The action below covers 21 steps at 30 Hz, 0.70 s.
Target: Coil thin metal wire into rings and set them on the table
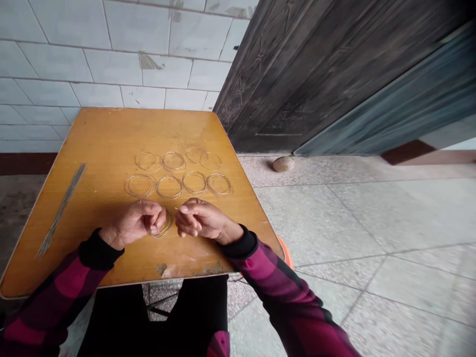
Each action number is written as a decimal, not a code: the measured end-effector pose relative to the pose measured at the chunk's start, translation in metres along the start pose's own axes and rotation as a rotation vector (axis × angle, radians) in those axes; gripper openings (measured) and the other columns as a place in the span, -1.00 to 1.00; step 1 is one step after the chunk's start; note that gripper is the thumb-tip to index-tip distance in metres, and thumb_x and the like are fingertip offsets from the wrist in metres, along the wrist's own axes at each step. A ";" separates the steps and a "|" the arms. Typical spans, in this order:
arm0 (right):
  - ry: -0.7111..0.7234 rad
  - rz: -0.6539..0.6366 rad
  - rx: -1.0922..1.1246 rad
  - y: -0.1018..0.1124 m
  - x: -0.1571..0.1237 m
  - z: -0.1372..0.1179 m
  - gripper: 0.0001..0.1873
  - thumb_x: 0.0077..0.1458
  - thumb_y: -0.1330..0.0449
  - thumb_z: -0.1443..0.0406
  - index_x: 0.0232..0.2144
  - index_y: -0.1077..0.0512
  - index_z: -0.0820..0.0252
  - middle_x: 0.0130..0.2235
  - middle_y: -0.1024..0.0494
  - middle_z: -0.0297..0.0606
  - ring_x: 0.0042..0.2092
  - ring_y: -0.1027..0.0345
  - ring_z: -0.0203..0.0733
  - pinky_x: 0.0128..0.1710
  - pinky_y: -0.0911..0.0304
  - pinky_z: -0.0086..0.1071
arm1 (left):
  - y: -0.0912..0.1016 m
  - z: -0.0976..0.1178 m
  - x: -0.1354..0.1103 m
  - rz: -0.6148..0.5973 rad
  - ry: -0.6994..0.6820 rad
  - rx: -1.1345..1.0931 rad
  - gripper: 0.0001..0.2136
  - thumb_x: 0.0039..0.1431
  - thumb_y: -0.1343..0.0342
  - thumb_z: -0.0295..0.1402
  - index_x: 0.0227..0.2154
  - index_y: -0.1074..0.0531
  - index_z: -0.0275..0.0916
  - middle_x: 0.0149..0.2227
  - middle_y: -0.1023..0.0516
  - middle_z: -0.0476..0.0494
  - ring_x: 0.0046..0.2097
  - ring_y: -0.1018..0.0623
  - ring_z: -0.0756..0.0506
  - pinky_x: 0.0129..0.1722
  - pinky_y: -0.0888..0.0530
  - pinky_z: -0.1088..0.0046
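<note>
On a yellow-brown wooden tabletop [111, 144] lie two rows of thin wire rings, several in each. The far row [173, 161] has some rings overlapping, and the near row [169, 187] sits just in front of my hands. My left hand [136, 223] grips the edge of a wire coil [163, 225] at the front of the table. My right hand [199, 220] is beside it with its fingertips pinched together, and a thin wire end seems to reach them. A long bundle of grey metal strips [61, 210] lies far to the left on the table.
Behind the table stands a white tiled wall [111, 69], with a dark wooden door [297, 74] at right. A round stone [283, 164] lies on the speckled tile floor [334, 228]. An orange object [286, 253] shows under the table's right edge.
</note>
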State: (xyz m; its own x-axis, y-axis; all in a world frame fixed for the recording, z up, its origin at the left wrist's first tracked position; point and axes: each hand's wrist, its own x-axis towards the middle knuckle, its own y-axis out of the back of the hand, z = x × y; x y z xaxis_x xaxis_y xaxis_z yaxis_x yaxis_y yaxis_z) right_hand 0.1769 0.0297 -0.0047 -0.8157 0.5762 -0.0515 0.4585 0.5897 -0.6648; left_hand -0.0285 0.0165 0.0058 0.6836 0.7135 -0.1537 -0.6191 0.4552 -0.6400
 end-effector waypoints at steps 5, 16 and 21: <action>-0.015 -0.017 -0.012 -0.001 0.001 0.001 -0.50 0.15 -0.24 0.21 -0.77 -0.33 0.25 -0.75 -0.22 -0.49 -0.59 -0.28 -0.43 -0.34 -0.42 -0.46 | 0.000 -0.003 0.001 -0.032 0.028 -0.011 -0.66 -0.05 -0.21 -0.29 -0.77 -0.25 -0.30 -0.65 -0.29 0.01 -0.60 -0.26 0.09 -0.58 -0.21 0.54; -0.039 0.039 -0.061 -0.002 0.000 0.003 -0.57 0.13 -0.23 0.20 -0.72 -0.37 0.24 -0.75 -0.24 -0.49 -0.56 -0.30 -0.40 -0.31 -0.40 -0.45 | 0.000 -0.007 0.001 -0.041 0.049 0.043 -0.68 0.01 -0.20 -0.25 -0.72 -0.34 -0.30 -0.62 -0.32 0.00 -0.60 -0.25 0.10 -0.58 -0.19 0.54; -0.061 0.085 -0.105 -0.003 -0.001 0.001 -0.77 0.07 -0.27 0.20 -0.48 -0.53 0.28 -0.69 -0.35 -0.50 -0.56 -0.31 -0.41 -0.30 -0.37 -0.43 | 0.001 -0.004 -0.001 -0.054 0.102 0.085 -0.72 0.01 -0.21 -0.24 -0.66 -0.40 -0.32 -0.60 -0.36 0.00 -0.62 -0.21 0.12 -0.60 -0.16 0.55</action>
State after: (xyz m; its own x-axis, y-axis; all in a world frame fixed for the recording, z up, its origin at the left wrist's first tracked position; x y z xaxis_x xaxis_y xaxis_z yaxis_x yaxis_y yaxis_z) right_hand 0.1766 0.0268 -0.0034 -0.7910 0.5928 -0.1513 0.5583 0.5983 -0.5747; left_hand -0.0279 0.0142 0.0020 0.7496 0.6311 -0.1997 -0.6083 0.5379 -0.5837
